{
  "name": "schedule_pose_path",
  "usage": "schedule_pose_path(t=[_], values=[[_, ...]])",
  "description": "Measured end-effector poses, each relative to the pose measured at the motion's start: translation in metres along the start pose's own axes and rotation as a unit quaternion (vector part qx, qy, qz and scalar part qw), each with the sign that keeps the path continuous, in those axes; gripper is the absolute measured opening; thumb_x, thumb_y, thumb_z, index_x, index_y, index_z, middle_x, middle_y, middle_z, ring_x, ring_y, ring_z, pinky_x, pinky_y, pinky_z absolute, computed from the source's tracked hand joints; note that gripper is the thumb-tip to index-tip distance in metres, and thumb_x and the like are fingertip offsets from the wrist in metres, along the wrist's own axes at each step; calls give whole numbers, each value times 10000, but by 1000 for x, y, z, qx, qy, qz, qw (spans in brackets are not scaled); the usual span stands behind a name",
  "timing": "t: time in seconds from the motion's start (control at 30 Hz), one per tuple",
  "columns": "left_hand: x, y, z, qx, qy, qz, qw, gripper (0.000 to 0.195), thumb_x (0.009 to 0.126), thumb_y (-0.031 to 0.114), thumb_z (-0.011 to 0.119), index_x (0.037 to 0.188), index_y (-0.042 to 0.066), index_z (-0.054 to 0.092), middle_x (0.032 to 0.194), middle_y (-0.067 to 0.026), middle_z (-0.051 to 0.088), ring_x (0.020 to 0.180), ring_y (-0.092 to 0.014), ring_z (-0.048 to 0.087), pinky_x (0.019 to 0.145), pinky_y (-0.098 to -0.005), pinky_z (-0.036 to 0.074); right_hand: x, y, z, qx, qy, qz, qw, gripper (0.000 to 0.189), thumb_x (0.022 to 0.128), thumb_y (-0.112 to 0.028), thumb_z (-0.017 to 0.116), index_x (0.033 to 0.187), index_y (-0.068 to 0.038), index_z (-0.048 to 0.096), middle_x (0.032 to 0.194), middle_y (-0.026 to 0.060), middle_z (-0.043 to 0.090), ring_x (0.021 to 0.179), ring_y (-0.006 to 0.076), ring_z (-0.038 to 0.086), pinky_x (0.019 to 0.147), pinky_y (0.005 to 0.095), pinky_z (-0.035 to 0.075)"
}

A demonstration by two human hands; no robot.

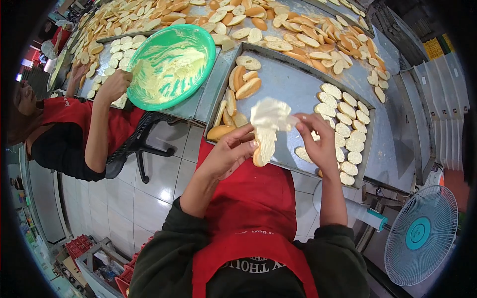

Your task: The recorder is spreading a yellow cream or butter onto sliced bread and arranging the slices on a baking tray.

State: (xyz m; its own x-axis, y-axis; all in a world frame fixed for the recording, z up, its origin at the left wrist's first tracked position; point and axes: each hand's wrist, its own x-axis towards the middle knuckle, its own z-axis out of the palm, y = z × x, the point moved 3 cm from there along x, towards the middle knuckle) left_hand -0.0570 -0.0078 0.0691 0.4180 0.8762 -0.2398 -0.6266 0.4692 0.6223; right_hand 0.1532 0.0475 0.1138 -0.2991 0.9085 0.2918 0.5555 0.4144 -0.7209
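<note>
Before me is a shallow metal baking tray (pixel 275 83). My left hand (pixel 231 152) pinches a halved oval bread slice (pixel 264 154) above the tray's near edge, its cut face up and coated with pale cream. In my right hand (pixel 316 136) is the end of a blurred, translucent flat spreader (pixel 291 121). A thick lump of cream (pixel 270 111) covers it over the slice's far end. Along the tray's right side lie rows of cream-coated slices (pixel 344 130). Several plain bread halves (pixel 249 88) are stacked at its left end.
A green plastic basin (pixel 167 105) of cream stands to the left. Beside it, a co-worker's hand (pixel 116 85) is over another tray of slices. Loose bread pieces (pixel 261 24) cover the far table. A fan (pixel 419 234) stands at lower right, crates (pixel 79 246) at lower left.
</note>
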Motion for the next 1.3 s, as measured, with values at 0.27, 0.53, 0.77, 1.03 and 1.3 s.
schedule_pose_path(t=[0.27, 0.53, 0.77, 1.03, 1.3], values=[[-2, -1, -8, 194, 113, 185, 957, 466, 867, -8, 605, 1295, -22, 420, 1192, -111, 556, 1109, -180, 545, 969, -324, 434, 0, -10, 19, 258, 30, 156, 953, 228, 917, -181, 610, 1061, -8, 641, 862, 15, 648, 750, 53, 537, 681, 213, 420], [-12, 7, -6, 308, 220, 387, 841, 499, 812, -54, 627, 1242, 22, 386, 1180, -114, 512, 1071, -175, 546, 938, -317, 452, -66, 23, 14, 178, 26, 207, 962, 250, 918, -184, 609, 1070, 13, 627, 974, 87, 674, 831, 92, 588, 691, 223, 462], [-5, -5, 15, 489, 169, 531, 671, 570, 707, -128, 663, 1171, 39, 378, 1145, -180, 489, 1062, -260, 537, 924, -354, 447, -72, -46, 27, 147, 138, 142, 969, 197, 916, -149, 601, 1024, 13, 635, 866, 69, 659, 607, 97, 516, 537, 234, 404], [-15, -1, 19, 447, 151, 570, 672, 492, 766, -81, 640, 1159, 42, 369, 1154, -174, 480, 1053, -243, 529, 919, -379, 462, -63, 9, 48, 203, 121, 223, 946, 280, 948, -236, 554, 1063, 7, 629, 710, 35, 549, 571, 107, 476, 521, 251, 393], [-4, -13, 18, 176, 196, 390, 882, 558, 848, 5, 601, 1301, 66, 280, 1237, -149, 445, 1150, -221, 502, 900, -362, 498, -77, 16, 29, 714, -163, 335, 593, 378, 1024, -301, 346, 1194, 11, 476, 603, -65, 277, 473, 22, 246, 422, 177, 250]])
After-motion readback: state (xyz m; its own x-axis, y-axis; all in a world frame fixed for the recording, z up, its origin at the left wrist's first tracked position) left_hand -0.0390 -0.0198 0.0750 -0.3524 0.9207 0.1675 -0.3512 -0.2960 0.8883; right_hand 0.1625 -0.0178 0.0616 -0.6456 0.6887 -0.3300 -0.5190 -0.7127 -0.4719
